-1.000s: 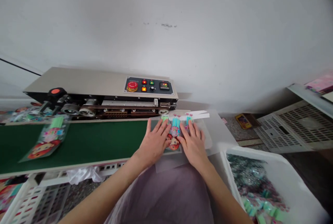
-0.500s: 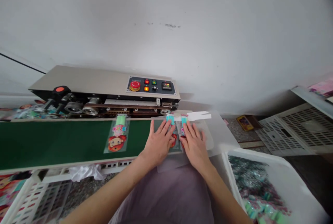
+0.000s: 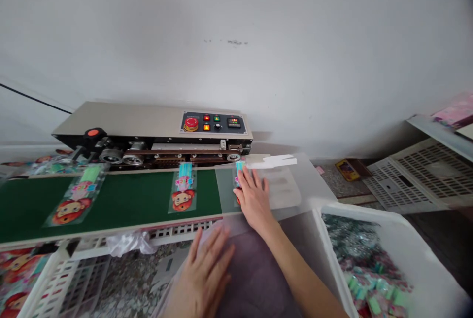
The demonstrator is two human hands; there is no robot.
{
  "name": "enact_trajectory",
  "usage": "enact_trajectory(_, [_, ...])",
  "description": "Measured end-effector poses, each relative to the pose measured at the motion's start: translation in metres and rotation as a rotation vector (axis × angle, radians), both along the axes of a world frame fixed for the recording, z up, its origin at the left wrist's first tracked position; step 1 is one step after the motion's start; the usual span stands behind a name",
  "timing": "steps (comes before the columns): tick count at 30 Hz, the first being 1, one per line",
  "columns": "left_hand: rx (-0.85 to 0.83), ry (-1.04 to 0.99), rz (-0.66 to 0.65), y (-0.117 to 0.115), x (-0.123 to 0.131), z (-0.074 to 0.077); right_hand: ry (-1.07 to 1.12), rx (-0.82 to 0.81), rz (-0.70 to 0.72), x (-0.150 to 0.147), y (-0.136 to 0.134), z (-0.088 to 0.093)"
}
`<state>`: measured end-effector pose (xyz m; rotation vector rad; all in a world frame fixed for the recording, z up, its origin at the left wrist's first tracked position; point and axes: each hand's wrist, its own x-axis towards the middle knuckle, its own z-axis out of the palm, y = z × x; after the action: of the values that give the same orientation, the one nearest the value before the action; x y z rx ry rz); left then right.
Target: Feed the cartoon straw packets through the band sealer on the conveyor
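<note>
My right hand lies flat with its fingers spread over a clear packet with blue contents, on the translucent sheet at the feed end of the sealing machine; much of that packet is hidden. Below the belt's front edge, my left hand is raised above my lap, slightly blurred, fingers apart and holding nothing. On the green conveyor belt lies a packet with blue contents and a red-haired cartoon card. Farther left, a similar packet with green contents lies tilted.
White strips lie behind my right hand. A white bin at the right holds many packets. Perforated crates stand beyond it. Below the belt at left is a white basket, with a pale cloth hanging near it.
My left hand has drawn back from the feed end toward me. The packets have moved left, one now fully on the belt. My right hand has shifted left with its packet.
</note>
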<state>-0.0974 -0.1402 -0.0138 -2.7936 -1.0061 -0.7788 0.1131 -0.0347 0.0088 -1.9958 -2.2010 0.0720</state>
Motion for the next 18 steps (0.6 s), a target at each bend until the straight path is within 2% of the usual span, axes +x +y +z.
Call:
enact_trajectory(2, [0.066,0.002,-0.047,-0.027,-0.002,-0.013,-0.002,-0.002,0.006,-0.010,0.003,-0.001])
enact_trajectory(4, [0.090,0.013,-0.036,-0.041,-0.002,-0.023,0.011,-0.002,0.027,-0.025,0.005,0.000])
enact_trajectory(7, [0.045,0.010,0.002,-0.043,-0.002,-0.026,0.108,0.024,0.059,-0.044,0.003,0.009])
enact_trajectory(10, [0.008,-0.015,-0.009,-0.039,-0.006,-0.023,0.318,0.169,0.032,-0.034,-0.022,0.018])
enact_trajectory(12, [-0.007,-0.035,-0.015,-0.038,-0.008,-0.021,0.479,0.329,-0.072,-0.008,-0.055,0.014])
enact_trajectory(14, [-0.038,-0.054,-0.003,-0.041,-0.008,-0.019,0.590,0.437,-0.299,0.026,-0.095,0.000])
enact_trajectory(16, [-0.089,-0.065,0.017,-0.045,-0.007,-0.016,0.662,0.437,-0.553,0.055,-0.129,-0.018])
enact_trajectory(18, [-0.152,-0.065,0.034,-0.050,-0.005,-0.011,0.648,0.344,-0.675,0.071,-0.149,-0.033])
